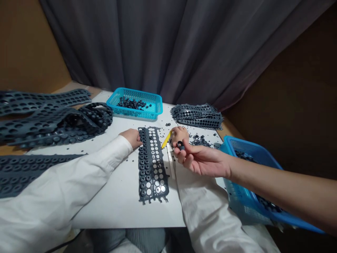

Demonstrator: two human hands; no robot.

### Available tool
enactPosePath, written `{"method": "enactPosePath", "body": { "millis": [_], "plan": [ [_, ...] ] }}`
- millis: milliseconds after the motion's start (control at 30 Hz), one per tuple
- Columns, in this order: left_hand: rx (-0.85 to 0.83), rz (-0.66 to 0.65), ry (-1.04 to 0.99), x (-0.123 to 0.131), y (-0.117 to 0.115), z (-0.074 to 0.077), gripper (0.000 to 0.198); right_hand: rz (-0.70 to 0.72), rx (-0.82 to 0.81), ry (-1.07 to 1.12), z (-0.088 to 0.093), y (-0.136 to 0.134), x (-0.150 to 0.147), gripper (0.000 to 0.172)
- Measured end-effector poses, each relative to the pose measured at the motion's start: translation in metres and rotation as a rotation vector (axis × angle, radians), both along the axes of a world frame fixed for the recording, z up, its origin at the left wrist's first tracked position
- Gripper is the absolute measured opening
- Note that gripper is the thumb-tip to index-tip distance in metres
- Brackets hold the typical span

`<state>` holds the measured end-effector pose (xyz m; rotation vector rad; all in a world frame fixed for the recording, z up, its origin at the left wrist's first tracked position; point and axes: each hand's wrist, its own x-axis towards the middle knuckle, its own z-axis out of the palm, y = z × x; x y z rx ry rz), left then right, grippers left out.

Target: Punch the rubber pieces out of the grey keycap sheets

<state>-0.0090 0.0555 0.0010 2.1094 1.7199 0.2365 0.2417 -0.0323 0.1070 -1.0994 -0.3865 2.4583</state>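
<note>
Along the left edge of the white desk point(118, 200) lay long dark rubber sheets point(52, 121) full of round holes. At the far edge stood a teal basket point(155, 105) with small dark rings in it. The left hand point(133, 137), in a white sleeve, rested with fingers together on the left side of the punched strip point(151, 161), which lay at the desk's middle; whether it pinched the strip could not be told. Just right of the strip lay 1 white stick point(171, 163). The right hand point(180, 133) was closed on a yellow tool point(166, 140). A co-worker's bare hand point(201, 161) pinched 1 dark ring point(180, 144) in front of it. A blue basket point(250, 149) hung over the right edge
</note>
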Motion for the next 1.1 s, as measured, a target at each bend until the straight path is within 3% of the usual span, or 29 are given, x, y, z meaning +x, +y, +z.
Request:
{"method": "enactPosePath", "body": {
  "millis": [133, 233, 267, 333, 400, 467, 567, 633, 700, 800, 933, 1000, 1100],
  "plan": [
    [0.051, -0.018, -0.099, 0.001, 0.001, -0.007, 0.016, 0.137, 0.182, -0.094, 0.017, 0.024, 0.001, 0.024],
    [0.083, -0.030, -0.194, 0.001, 0.004, -0.007, 0.011, 0.215, 0.601, -0.332, 0.008, 0.058, -0.009, 0.024],
    [0.098, -0.030, -0.229, 0.000, 0.005, -0.006, 0.009, 0.233, 0.793, -0.459, -0.005, 0.068, -0.016, 0.023],
    [0.134, -0.023, -0.305, -0.001, 0.008, -0.003, 0.004, -0.048, 1.376, -0.787, -0.040, 0.080, -0.031, 0.022],
    [0.157, -0.027, -0.388, -0.002, 0.009, 0.001, 0.004, -0.109, 1.487, -0.868, -0.079, 0.083, -0.044, 0.016],
    [0.155, -0.050, -0.472, -0.002, 0.008, 0.005, 0.007, -0.116, 1.607, -0.918, -0.109, 0.082, -0.051, 0.028],
    [0.137, -0.098, -0.560, 0.001, 0.005, 0.011, 0.012, -0.074, 1.849, -0.947, -0.127, 0.082, -0.052, 0.047],
    [0.139, -0.107, -0.624, 0.004, 0.003, 0.013, 0.016, -0.083, 1.898, -0.981, -0.128, 0.084, -0.051, 0.039],
    [0.109, -0.061, -0.753, 0.008, 0.002, 0.012, 0.023, -0.160, 1.840, -1.057, -0.128, 0.087, -0.051, 0.025],
    [-0.135, 0.019, -0.931, 0.011, -0.005, 0.003, 0.038, -0.284, 1.744, -1.117, -0.129, 0.089, -0.050, 0.020],
    [-0.377, -0.080, -0.916, 0.008, -0.028, -0.014, 0.040, -0.421, 1.647, -1.114, -0.134, 0.091, -0.047, 0.021],
    [-0.337, -0.136, -0.871, 0.005, -0.041, -0.021, 0.037, -0.475, 1.612, -1.143, -0.135, 0.092, -0.045, 0.021],
    [-0.105, -0.168, -0.684, 0.002, -0.054, -0.027, 0.035, -0.512, 1.594, -1.188, -0.135, 0.094, -0.044, 0.021]
  ]
}}
